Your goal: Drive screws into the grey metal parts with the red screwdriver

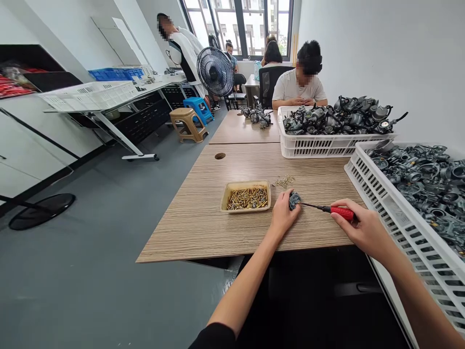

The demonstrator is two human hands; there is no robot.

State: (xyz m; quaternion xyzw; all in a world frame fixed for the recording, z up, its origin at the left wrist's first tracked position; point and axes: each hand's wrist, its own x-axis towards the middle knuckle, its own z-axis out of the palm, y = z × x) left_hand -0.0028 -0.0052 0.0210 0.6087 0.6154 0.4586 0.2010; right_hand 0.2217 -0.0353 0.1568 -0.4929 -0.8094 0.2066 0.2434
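My left hand [283, 213] is closed around a small grey metal carburetor part [294, 200], holding it just above or on the wooden table. A screwdriver [341, 212] with a red handle is gripped in my right hand [365, 228]. Its dark shaft points left, and the tip meets the metal part. Left of my left hand stands a shallow tan tray [222, 206] full of small brass-coloured pieces. A loose pile of similar brass pieces [285, 181] lies on the table behind my left hand.
White crates, one at the back [316, 151] and one at right [392, 198], hold many metal parts. Several carburetors [258, 116] lie on the far table, where a person [301, 82] sits. A fan [215, 71], stools [187, 123] and a standing person [185, 46] are at left.
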